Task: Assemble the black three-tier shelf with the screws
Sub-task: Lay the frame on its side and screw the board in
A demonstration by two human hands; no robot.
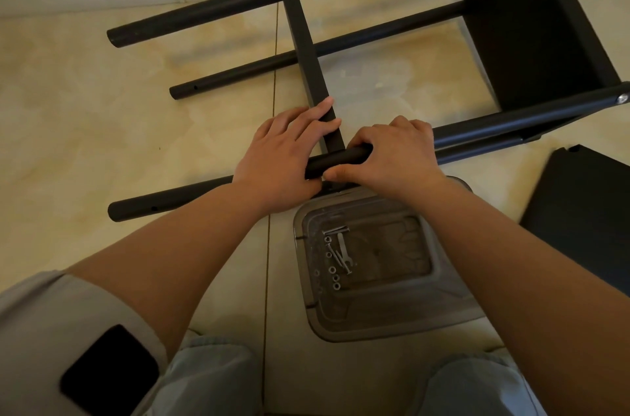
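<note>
Shelf [531,40] lies on side on floor. My left hand [279,156] presses middle board [306,51] so hole lines up, right hand [392,153] wraps near pole [337,160]. Screws [335,255] wait in tray [426,310]

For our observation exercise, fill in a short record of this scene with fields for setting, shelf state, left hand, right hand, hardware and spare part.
setting: tiled floor
shelf state: frame lies on its side, one board fitted
left hand: rests on the near pole, fingers on the crosspiece
right hand: grips the near pole
hardware: screws and washers in a grey tray
spare part: loose black board on the floor at right
</note>
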